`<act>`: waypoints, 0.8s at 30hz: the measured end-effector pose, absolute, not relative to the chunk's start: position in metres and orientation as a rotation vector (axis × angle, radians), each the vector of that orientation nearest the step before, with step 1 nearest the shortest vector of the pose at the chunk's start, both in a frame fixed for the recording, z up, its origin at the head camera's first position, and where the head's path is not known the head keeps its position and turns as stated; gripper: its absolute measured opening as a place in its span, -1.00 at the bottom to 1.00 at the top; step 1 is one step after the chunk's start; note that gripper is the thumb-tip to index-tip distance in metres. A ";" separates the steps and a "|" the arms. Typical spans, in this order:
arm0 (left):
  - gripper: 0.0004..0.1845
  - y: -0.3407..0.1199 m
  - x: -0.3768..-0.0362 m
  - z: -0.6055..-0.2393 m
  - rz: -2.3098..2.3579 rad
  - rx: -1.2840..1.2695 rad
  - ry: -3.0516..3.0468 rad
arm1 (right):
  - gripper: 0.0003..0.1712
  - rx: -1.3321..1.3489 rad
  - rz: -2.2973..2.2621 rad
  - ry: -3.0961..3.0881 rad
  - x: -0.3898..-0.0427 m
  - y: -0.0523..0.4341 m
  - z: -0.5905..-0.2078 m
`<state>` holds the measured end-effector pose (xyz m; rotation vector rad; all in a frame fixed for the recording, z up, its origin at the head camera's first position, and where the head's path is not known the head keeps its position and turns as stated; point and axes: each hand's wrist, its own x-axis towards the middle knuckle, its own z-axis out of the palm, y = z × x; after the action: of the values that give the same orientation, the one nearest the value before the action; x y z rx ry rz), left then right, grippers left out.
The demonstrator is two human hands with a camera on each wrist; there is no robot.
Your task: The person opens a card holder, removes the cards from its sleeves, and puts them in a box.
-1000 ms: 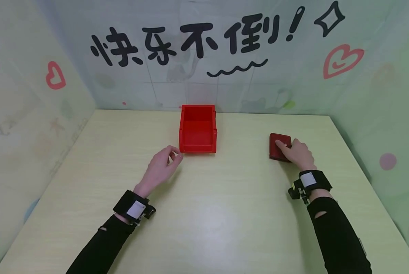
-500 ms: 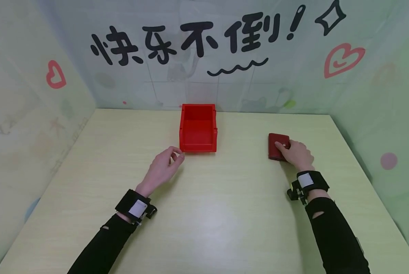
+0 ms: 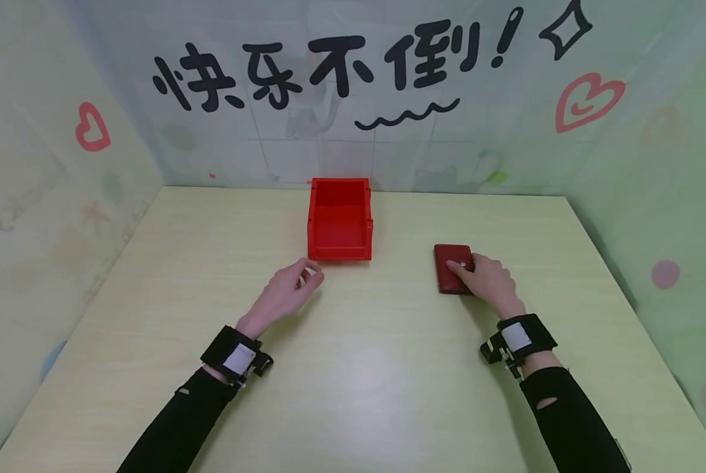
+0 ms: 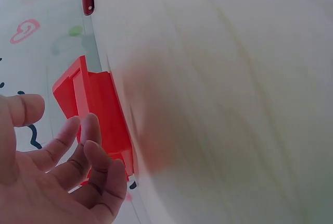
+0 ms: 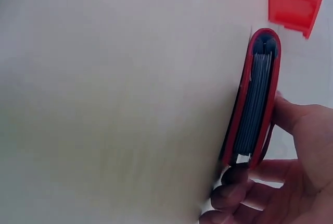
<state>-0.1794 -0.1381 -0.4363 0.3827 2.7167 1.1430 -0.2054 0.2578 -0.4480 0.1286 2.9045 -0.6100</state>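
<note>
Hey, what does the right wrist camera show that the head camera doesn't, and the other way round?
Only the right wrist view shows the stacked leaves inside the red case, seen edge-on. Only the head view shows the left hand, the wrist straps and the black lettering on the wall. Both show the right hand gripping the red case, and the red bin.

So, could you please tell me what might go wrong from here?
The right hand grips the red wallet by one edge, so it might slip. Its layered inserts show at an open side and could slide out. The left hand sits close to the red bin and might nudge it.
</note>
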 end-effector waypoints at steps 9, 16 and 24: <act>-0.67 -0.129 -0.179 -0.440 1.090 0.457 2.576 | -0.21 0.051 -0.683 2.876 -0.186 0.225 -0.444; -0.60 -0.113 -0.175 -0.441 1.127 0.554 2.537 | -0.29 0.059 -0.795 2.852 -0.171 0.204 -0.443; -0.31 -0.099 -0.167 -0.451 1.106 0.644 2.441 | -0.36 0.066 -0.831 2.806 -0.153 0.178 -0.448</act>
<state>-0.1674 -0.0988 -0.4505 0.6438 2.4409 1.1061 -0.1532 0.1783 -0.4478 0.0661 2.8062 -0.8309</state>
